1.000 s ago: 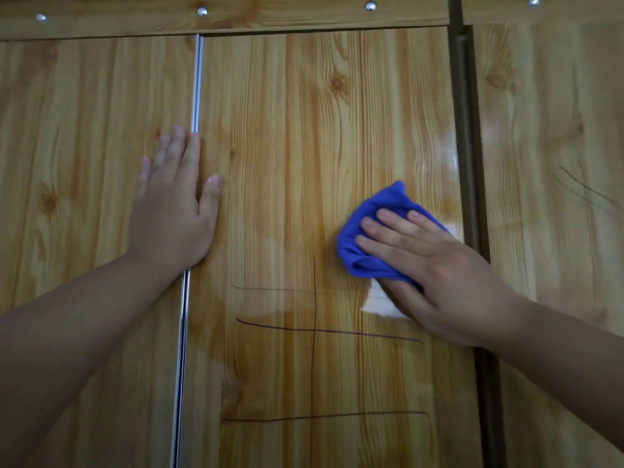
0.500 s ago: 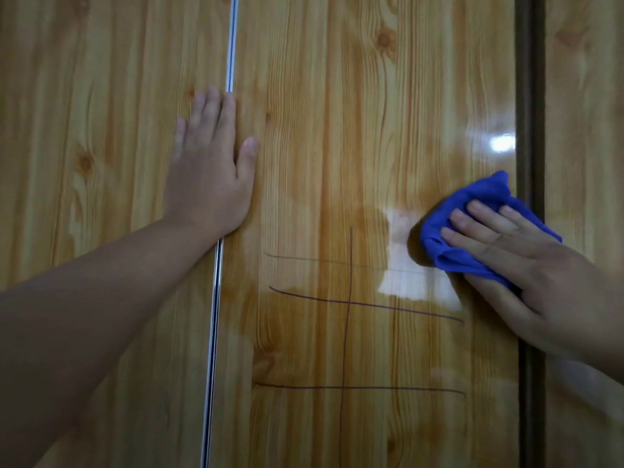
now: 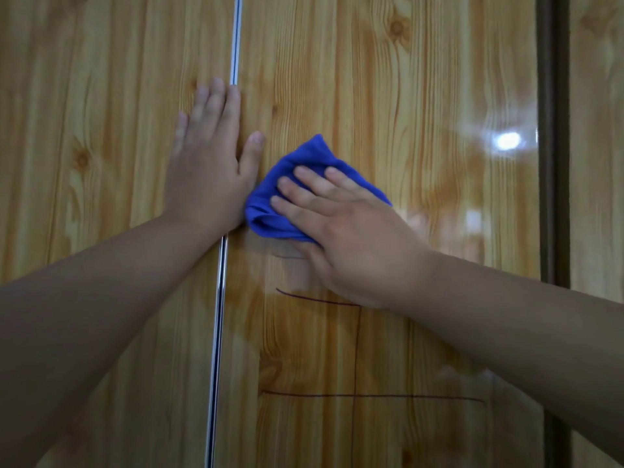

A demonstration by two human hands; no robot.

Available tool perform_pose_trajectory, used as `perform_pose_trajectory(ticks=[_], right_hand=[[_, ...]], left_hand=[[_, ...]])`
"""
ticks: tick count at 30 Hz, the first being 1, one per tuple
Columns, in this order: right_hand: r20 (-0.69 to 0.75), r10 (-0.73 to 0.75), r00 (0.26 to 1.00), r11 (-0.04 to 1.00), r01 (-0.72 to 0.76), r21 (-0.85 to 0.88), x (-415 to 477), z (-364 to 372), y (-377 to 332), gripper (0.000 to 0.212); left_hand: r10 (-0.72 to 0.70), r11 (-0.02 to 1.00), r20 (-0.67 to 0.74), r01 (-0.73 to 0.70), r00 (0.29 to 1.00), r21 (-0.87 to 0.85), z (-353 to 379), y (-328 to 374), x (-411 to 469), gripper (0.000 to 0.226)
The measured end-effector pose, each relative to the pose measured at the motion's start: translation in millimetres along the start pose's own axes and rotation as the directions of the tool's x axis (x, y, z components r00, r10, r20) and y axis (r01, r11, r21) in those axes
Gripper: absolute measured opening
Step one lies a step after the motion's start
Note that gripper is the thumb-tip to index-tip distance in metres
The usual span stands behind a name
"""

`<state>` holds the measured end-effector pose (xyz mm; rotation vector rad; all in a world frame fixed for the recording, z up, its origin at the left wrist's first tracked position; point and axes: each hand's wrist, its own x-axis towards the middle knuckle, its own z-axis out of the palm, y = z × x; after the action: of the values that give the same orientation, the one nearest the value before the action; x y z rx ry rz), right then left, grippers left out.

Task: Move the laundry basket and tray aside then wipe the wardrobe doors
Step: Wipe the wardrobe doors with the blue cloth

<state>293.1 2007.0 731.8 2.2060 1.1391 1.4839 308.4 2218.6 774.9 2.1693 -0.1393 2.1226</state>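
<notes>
Three wood-grain wardrobe panels fill the view: the left door [image 3: 84,96], the middle door [image 3: 405,79] and a narrow slice of the right door [image 3: 597,163]. One bright metal strip [image 3: 234,45] runs top to bottom between the left and middle doors. One dark brown post [image 3: 553,130] stands between the middle and right doors. There are two hands and one blue cloth [image 3: 287,177].

The left hand [image 3: 209,167] lies flat on the wood, straddling the metal strip. Its four fingers are straight and close together, pointing up, and the thumb is spread out onto the middle door. It holds nothing.

Just beside the base of that thumb sits the cloth, bunched into a rough triangle on the middle door; whether cloth and left hand actually touch cannot be told. The right hand [image 3: 341,228] presses the cloth against the door with straight fingers, slightly apart, laid over its lower right part. They are not curled round it.

Below the right hand, three thin dark lines [image 3: 371,396] mark the middle door: two roughly level and one upright crossing them.

Right of the cloth, bare glossy wood stretches to the dark post, with one bright glare spot [image 3: 506,140] near it. Bare wood also lies above the cloth up to the frame's top edge.
</notes>
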Motion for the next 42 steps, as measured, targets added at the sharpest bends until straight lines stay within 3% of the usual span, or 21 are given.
perform_pose_trajectory(ticks=[4,8,14,19,23,29,42], right_hand=[[0.007,-0.015,1.000,1.000,0.015,-0.018,11,0,-10,0.080],[0.025,-0.009,1.000,0.999,0.010,-0.036,-12,1,3,0.061],[0.004,0.089,0.996,0.994,-0.089,0.056,-114,5,44,0.056],[-0.010,0.092,0.996,0.995,-0.093,-0.037,-217,26,71,0.058],[-0.024,0.090,0.996,0.994,-0.092,-0.064,-249,35,74,0.057],[-0.016,0.086,0.996,0.995,-0.087,-0.048,-215,34,59,0.057],[0.040,-0.081,0.996,0.990,0.085,-0.110,-56,32,-24,0.060]], left_hand=[[0.016,1.000,0.000,-0.016,1.000,0.004,2,-4,3,0.065],[0.003,1.000,-0.031,-0.003,1.000,-0.014,4,-3,0,0.066],[-0.011,1.000,-0.026,0.011,1.000,0.003,3,-2,-2,0.067],[-0.011,1.000,-0.002,0.011,1.000,-0.010,1,0,-4,0.067],[-0.015,1.000,0.003,0.015,1.000,0.011,0,1,-4,0.068],[-0.023,0.999,0.005,0.023,1.000,0.036,1,1,-5,0.068],[-0.003,1.000,-0.003,0.004,1.000,0.027,0,-2,-3,0.071]])
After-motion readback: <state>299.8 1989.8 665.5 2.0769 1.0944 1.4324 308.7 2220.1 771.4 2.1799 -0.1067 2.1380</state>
